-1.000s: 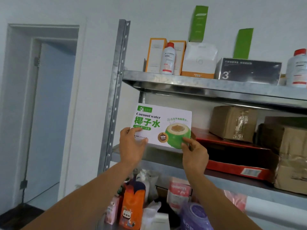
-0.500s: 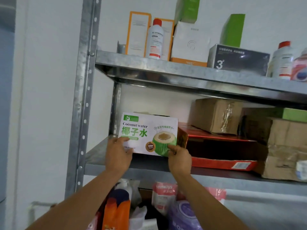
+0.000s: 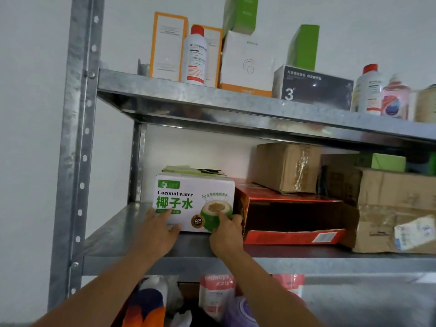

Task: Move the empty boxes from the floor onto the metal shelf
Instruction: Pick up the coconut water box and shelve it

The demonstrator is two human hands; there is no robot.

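- White-and-green coconut water box (image 3: 188, 199) stands upright at the left end of the metal shelf (image 3: 113, 234), on its middle level, with the printed face to the front.
- Its right side is just beside a red box (image 3: 290, 213); a brown cardboard box (image 3: 285, 166) sits behind and above the red one.
- Left hand (image 3: 155, 232): loose grip, fingers nearly straight and flat against the box's lower front, thumb by the bottom edge.
- Right hand (image 3: 225, 232): grip closed round the box's lower right corner, thumb on the front, fingers wrapped round the side.
- A red-capped white bottle (image 3: 195, 55) stands on the level above.
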